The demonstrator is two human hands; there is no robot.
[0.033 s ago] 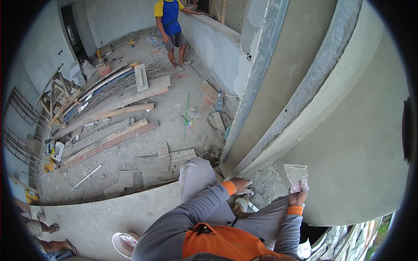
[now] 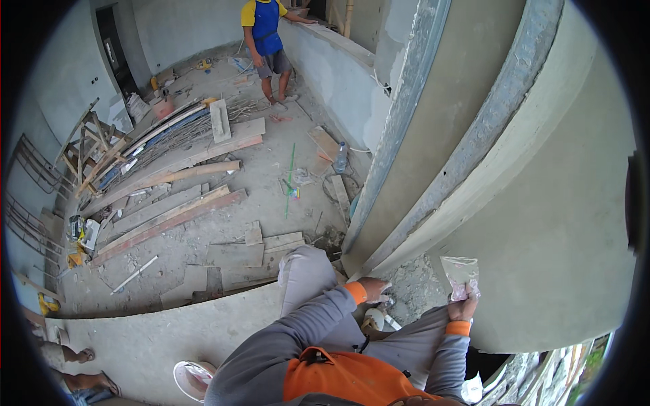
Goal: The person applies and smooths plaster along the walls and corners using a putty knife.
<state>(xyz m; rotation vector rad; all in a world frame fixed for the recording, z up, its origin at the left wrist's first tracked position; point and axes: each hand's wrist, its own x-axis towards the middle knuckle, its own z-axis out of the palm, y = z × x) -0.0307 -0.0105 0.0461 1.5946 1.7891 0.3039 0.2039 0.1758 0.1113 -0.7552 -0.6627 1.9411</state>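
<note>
My right hand (image 2: 463, 308) holds up a small clear plastic sheet (image 2: 460, 272), pinkish at its lower part, in front of the smooth grey plastered wall (image 2: 542, 277). Whether that sheet is a bag or a stiff piece, I cannot tell. At the foot of the wall corner, my left hand (image 2: 372, 289) is closed beside a heap of crumbly grey mortar (image 2: 413, 287). Something small and greyish shows at its fingertips, too indistinct to name. Just below that hand are a white round object (image 2: 374, 316) and a short white stick (image 2: 392, 322).
I sit on a concrete ledge (image 2: 223, 308) with a white bucket (image 2: 194, 379) behind my left arm. Planks (image 2: 169, 223) and debris cover the lower floor. Another person (image 2: 268, 40) stands by the half wall; another person's legs (image 2: 78, 358) show lower left.
</note>
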